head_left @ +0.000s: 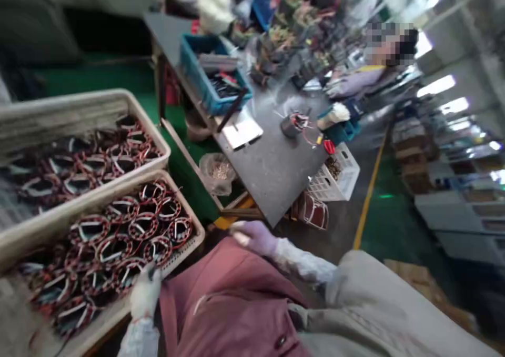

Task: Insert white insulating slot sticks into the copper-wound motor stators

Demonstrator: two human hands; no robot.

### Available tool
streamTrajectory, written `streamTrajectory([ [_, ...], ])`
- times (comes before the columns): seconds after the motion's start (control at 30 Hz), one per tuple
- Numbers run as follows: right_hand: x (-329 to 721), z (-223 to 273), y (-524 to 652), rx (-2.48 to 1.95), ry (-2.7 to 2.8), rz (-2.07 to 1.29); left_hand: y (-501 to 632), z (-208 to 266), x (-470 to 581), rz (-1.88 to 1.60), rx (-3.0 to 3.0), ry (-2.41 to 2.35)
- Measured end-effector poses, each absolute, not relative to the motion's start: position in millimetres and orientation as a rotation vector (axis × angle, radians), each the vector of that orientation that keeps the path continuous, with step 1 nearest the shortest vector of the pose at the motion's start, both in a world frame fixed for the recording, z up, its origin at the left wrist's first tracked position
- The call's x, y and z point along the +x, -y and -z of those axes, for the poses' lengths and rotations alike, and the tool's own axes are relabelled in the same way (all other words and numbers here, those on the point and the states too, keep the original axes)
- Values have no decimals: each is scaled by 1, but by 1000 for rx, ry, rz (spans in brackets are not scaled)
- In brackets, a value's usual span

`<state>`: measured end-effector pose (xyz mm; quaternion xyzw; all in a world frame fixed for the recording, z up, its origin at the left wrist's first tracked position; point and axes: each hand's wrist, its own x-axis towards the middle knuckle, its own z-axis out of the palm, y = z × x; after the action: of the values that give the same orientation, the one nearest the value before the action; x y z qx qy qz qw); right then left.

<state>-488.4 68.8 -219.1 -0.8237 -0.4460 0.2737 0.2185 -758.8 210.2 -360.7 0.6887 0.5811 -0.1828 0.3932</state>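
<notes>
My left hand [145,293], in a whitish glove, is at the near rim of a cream plastic crate [199,229], with its fingers closed over the edge. Inside that crate stand rows of motor stators [142,226], ring-shaped with reddish windings and white strips; the closest ones are beside my fingers. My right hand [256,237], in a purple glove with pale fingertips, is at the upper edge of my dark pink apron [232,273], below the table corner. Blur hides whether its fingers hold the cloth.
A second crate [168,154] of stators lies beyond the first. The grey table [272,178] carries a blue bin [185,57], white papers [241,131] and a wired stator [292,125]. A white basket [347,175] stands beside it. Another person [355,83] is across the table.
</notes>
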Motion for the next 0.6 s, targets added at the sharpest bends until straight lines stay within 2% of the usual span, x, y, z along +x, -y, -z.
streamTrajectory([
  [0.1, -384, 177, 11, -2432, 803, -361, -194, 310, -706, 187, 1785, -1381],
  [0.23, -263, 184, 79, -2656, 210, -52, -197, 245, -581, -149, 2001, -1154],
  [0.33, -197, 211, 95, -2695, 199, -25, -208, 195, -452, -327, 2356, -922],
  [0.47, -136, 240, 93, -2693, 351, -146, -211, 142, -264, -221, 2727, -553],
  [0.6, -106, 250, 99, -2653, 442, -292, -206, 145, -111, 2, 2817, -248],
])
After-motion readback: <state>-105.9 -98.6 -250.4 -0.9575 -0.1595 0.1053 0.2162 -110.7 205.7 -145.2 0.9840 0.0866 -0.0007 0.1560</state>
